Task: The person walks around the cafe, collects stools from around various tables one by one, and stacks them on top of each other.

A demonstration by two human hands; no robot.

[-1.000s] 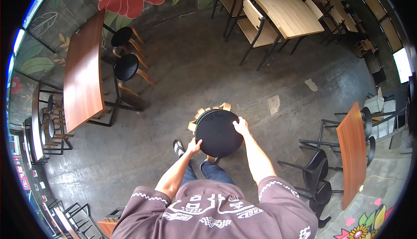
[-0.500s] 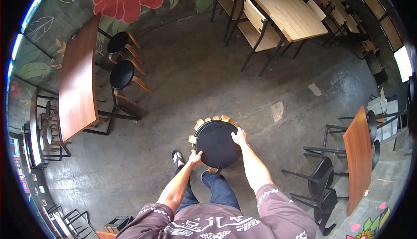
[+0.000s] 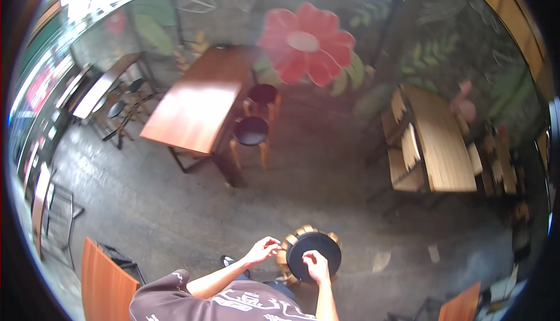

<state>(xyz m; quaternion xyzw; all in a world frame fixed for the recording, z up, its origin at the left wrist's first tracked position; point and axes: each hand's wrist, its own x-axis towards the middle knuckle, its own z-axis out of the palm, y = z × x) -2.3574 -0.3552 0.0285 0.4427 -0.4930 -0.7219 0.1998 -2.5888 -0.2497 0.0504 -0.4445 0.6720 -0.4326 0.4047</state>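
A stack of round stools with black seats and bent light-wood legs (image 3: 328, 251) stands on the floor right in front of me. My left hand (image 3: 263, 251) is just left of the stack, apart from its legs, with the fingers loosely spread and nothing in them. Over the top seat is my right hand (image 3: 315, 264), its fingers loosely bent and apart, holding nothing. Whether its fingertips touch the black seat cannot be made out.
A reddish-brown table (image 3: 195, 108) stands ahead to the left, with a black-topped stool (image 3: 251, 131) and another beside it. To the right is a light wood table (image 3: 437, 140) with chairs. Other table tops show at lower left (image 3: 105, 280) and lower right (image 3: 461, 304).
Both hands have let go of the stool stack's rim; the left moved off its side, the right over the seat. My view has tilted up and turned left.
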